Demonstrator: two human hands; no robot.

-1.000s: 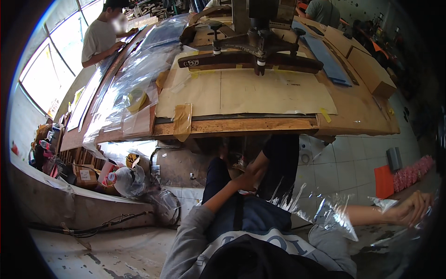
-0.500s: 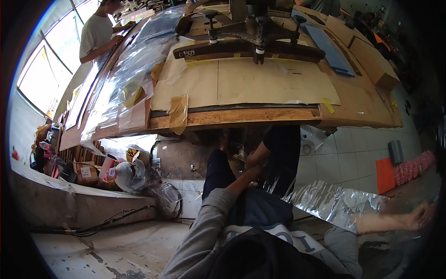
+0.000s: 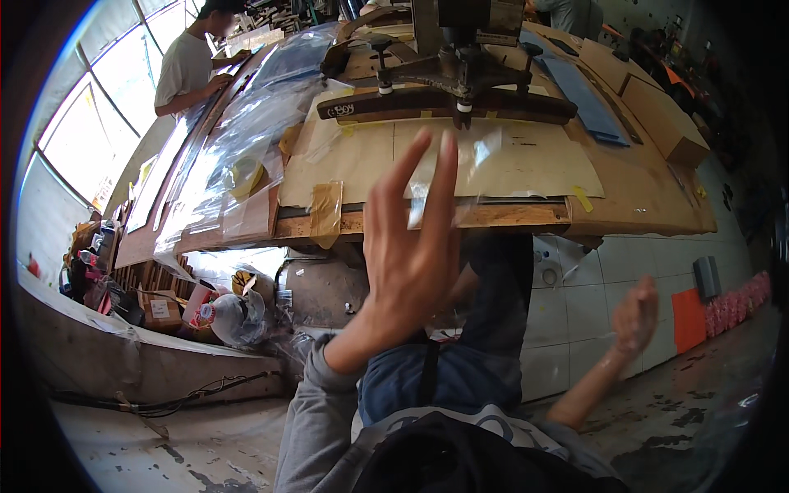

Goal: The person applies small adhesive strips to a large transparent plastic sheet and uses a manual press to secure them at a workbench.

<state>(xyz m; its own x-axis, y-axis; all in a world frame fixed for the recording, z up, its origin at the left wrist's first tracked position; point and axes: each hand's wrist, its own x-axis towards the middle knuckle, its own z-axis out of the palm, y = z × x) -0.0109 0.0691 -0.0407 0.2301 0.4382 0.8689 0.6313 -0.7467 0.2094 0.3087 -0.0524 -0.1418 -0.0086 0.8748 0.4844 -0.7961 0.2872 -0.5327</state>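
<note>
My left hand [image 3: 408,255] is raised in front of the table's near edge, back of the hand up, with two fingers stretched out and apart. Glossy patches of clear plastic film [image 3: 485,146] show by those fingers; whether the hand holds it, I cannot tell. Off to the right, over the floor, my right hand [image 3: 636,316] has its fingers curled in. What they hold, if anything, is hidden. Beyond the left fingertips lies a pale board [image 3: 534,168] on the table, under a dark clamp frame [image 3: 460,78] with a curved bar.
Clear plastic sheeting [image 3: 238,135] and a yellow tape roll [image 3: 246,176] lie on the table's left. A cardboard box [image 3: 666,119] and blue strip [image 3: 583,94] sit right. A co-worker [image 3: 185,70] stands far left. An orange sheet [image 3: 689,320] is on the floor.
My left hand has risen from my lap to in front of the table edge. My right hand has come up and inward. The long film strip by my right arm is gone from there.
</note>
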